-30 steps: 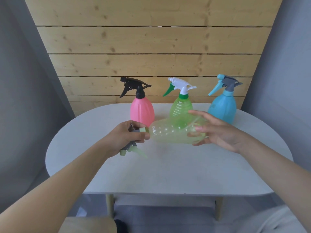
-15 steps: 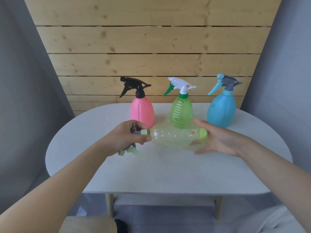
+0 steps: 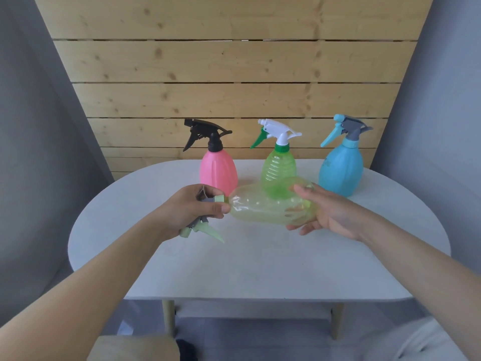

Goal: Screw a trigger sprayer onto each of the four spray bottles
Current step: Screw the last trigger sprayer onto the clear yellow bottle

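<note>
A pale yellow-green see-through bottle (image 3: 263,207) lies sideways above the table, neck pointing left. My right hand (image 3: 325,212) cups its base, fingers partly spread around it. My left hand (image 3: 192,210) grips a grey and light-green trigger sprayer (image 3: 201,225), whose green collar (image 3: 220,198) sits at the bottle's neck; the trigger points down and right. Behind stand three upright bottles with sprayers on: a pink bottle (image 3: 218,169) with a black sprayer, a green bottle (image 3: 278,168) with a white and green sprayer, and a blue bottle (image 3: 341,168) with a grey and blue sprayer.
The white oval table (image 3: 260,261) carries everything; its front edge is near me. A wooden plank wall (image 3: 229,74) rises behind the bottles, with grey walls to both sides. A wooden seat (image 3: 135,347) shows below the table's front edge.
My right hand has shifted its hold on the bottle's base, fingers going from underneath to around the end. The sprayer and left hand stay at the neck, trigger slightly turned.
</note>
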A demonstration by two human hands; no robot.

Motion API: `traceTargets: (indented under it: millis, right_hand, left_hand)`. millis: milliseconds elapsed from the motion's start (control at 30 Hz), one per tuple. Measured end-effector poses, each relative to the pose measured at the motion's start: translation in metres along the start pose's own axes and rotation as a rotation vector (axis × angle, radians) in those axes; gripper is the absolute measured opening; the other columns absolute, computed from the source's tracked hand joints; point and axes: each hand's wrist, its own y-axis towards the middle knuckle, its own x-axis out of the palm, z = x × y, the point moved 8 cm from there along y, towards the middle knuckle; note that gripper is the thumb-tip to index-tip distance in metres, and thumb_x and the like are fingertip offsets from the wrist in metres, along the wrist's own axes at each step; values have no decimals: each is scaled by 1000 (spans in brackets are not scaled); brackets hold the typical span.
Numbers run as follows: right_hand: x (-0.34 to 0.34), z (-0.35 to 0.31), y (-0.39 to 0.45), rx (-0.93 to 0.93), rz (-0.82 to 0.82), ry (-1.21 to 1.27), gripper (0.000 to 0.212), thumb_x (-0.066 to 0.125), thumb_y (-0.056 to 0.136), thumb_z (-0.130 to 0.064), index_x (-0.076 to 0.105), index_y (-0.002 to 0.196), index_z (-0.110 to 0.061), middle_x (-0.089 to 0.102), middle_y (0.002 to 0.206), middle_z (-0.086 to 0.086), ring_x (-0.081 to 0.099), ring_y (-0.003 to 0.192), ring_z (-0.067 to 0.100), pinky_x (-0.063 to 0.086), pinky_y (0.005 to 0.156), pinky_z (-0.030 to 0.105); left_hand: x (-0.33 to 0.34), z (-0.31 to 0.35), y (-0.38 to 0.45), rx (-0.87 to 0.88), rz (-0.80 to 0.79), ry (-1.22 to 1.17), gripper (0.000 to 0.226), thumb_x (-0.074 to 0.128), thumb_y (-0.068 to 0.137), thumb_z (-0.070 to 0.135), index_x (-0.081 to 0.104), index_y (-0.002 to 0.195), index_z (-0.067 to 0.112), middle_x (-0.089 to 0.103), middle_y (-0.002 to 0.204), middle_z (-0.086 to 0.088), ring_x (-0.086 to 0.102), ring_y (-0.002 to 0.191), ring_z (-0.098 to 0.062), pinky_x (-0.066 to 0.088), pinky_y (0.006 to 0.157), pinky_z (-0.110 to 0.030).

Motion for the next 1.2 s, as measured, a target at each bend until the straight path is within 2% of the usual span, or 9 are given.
traceTargets:
  millis: [133,300,567,733,867,933,1000,1100,1200]
  right_hand:
    - [5,3,4,50,62,-32,63,62,55,-67,57,100,-24,69,82,12,65,58,30,48,45,26]
    - [7,14,8,117,86,-36,53,51,73,-67,57,92,-18,69,71,13,59,48,24,47,44,24]
    - [9,18,8,233,62,-74,80,47,68,-76,56,112,-9,69,76,20,52,41,17,43,40,22]
    - [20,19,11,205,7,56,59,52,72,-66,57,102,-16,66,82,14,55,47,21,44,44,23]
    - [26,15,15,150,5,142,42,56,77,-54,54,101,-19,63,83,11,57,53,25,44,48,26]
    - [29,11,15,98,3,159,46,61,74,-49,56,106,-16,63,87,13,59,58,27,46,50,27]
    - [31,9,16,45,17,199,65,66,66,-46,51,119,-11,62,93,15,62,63,29,50,53,29]
    - [41,6,19,-12,14,280,80,68,62,-41,41,131,-10,58,105,18,65,69,33,52,56,31]
    - [63,1,20,-53,-66,395,76,65,68,-34,38,134,-7,52,112,21,66,79,38,56,63,35]
  left_hand:
    - [-3,2,0,12,9,87,35,82,63,30,61,87,15,69,64,4,50,51,-9,34,42,-20]
    - [-5,1,-1,13,11,141,35,80,68,29,59,91,13,69,60,5,49,46,-6,36,41,-17]
    - [-6,4,-4,46,18,170,43,80,60,38,61,90,13,72,68,2,60,68,-16,42,52,-25]
    - [-13,6,-2,58,21,73,40,75,72,34,62,108,22,72,83,1,72,71,-17,44,50,-16]
    - [-29,4,-3,28,127,42,38,72,77,37,61,109,22,73,83,-3,71,74,-19,53,66,-33]
    - [-36,3,-6,27,209,37,42,76,72,39,61,107,20,71,86,-4,69,66,-11,50,60,-24]
    - [-45,4,-10,34,310,-29,52,80,65,39,60,109,19,68,88,-4,65,65,-9,49,58,-19]
    - [-63,5,-20,29,516,-117,76,84,58,40,51,122,18,65,102,-4,64,88,-16,52,80,-33]
    - [-61,3,-27,7,512,-433,94,85,52,32,37,131,14,58,110,-8,63,98,-22,57,75,-37]
